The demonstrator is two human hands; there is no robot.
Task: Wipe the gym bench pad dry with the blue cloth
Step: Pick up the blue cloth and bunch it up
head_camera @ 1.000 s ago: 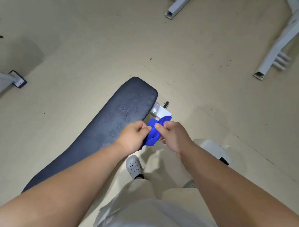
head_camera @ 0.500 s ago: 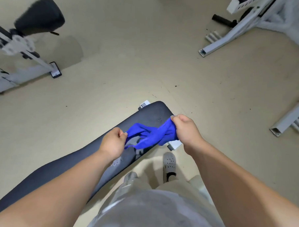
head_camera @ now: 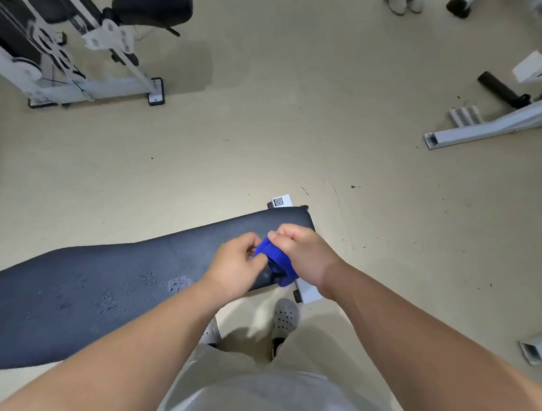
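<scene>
A long dark gym bench pad (head_camera: 110,291) runs from the lower left to the centre, with water droplets scattered on its surface around the middle. The blue cloth (head_camera: 275,261) is bunched up above the pad's right end. My right hand (head_camera: 301,253) grips the bunched cloth from the right. My left hand (head_camera: 237,266) pinches the cloth's left edge, fingers closed. Both hands hover close together over the pad's right end.
A white-framed machine with a black seat (head_camera: 84,41) stands at the upper left. White frame bars (head_camera: 490,128) lie on the floor at the right, another bar end (head_camera: 533,352) at the lower right. My shoe (head_camera: 285,317) is below the pad's end. Another person's shoes (head_camera: 402,4) show at the top.
The cloth was stretched between my hands half a second ago; now my hands have come together and it is bunched. The view has tilted up, showing more of the bench and room.
</scene>
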